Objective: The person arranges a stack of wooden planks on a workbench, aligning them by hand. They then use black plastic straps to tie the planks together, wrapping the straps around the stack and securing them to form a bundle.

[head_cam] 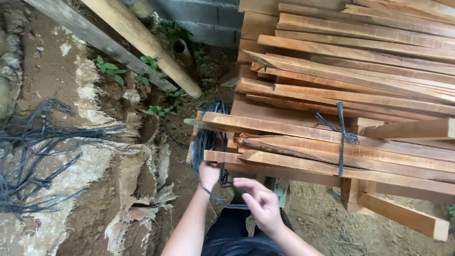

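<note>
A bundle of reddish-brown wooden slats (pixel 332 142) lies in front of me, tied at the right with a dark plastic strap (pixel 341 137). My left hand (pixel 209 173) is closed around another dark strap (pixel 204 142) hanging over the bundle's left end. My right hand (pixel 260 201) pinches the loose end of that strap, which loops below (pixel 227 205) between both hands.
More slats are stacked behind (pixel 360 52). Two round wooden poles (pixel 142 40) lean at upper left. Loose dark straps (pixel 38 151) lie on the dirt and torn sacking at left. A grey block wall (pixel 208 16) stands at the back.
</note>
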